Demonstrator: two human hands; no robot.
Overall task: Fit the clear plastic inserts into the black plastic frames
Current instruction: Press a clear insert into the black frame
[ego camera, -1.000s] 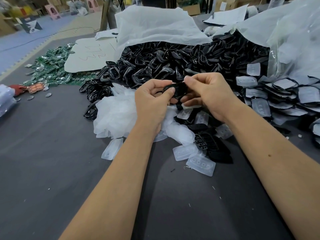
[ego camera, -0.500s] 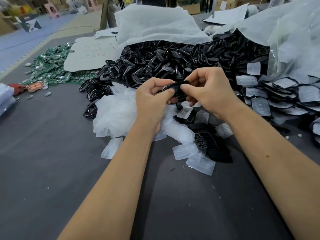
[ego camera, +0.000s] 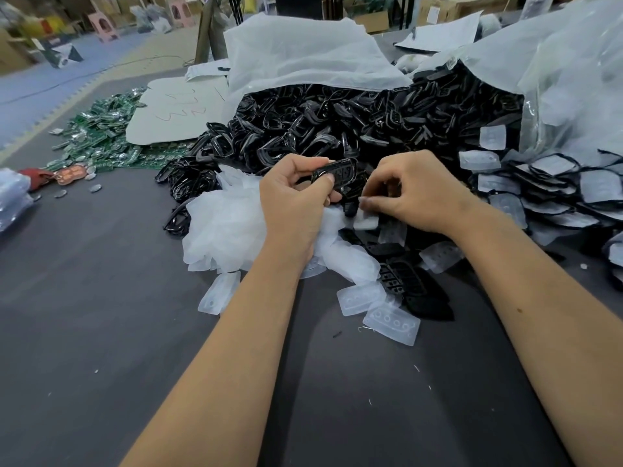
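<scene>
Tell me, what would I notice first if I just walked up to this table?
Probably the huge heap of black frames spilling from a plastic bag at the back. In front of it, the left hand holds one frame, and the right hand pinches a clear insert. Green circuit boards lie scattered far left.

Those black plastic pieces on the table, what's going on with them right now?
A person is assembling parts at a dark table. The left hand grips one black frame lifted above the piles. The right hand is lowered beside it, fingertips pinching a clear insert that is not yet in the frame. A large heap of black frames spills from a plastic bag behind, loose clear inserts lie in front, and fitted pieces are stacked at right.
</scene>
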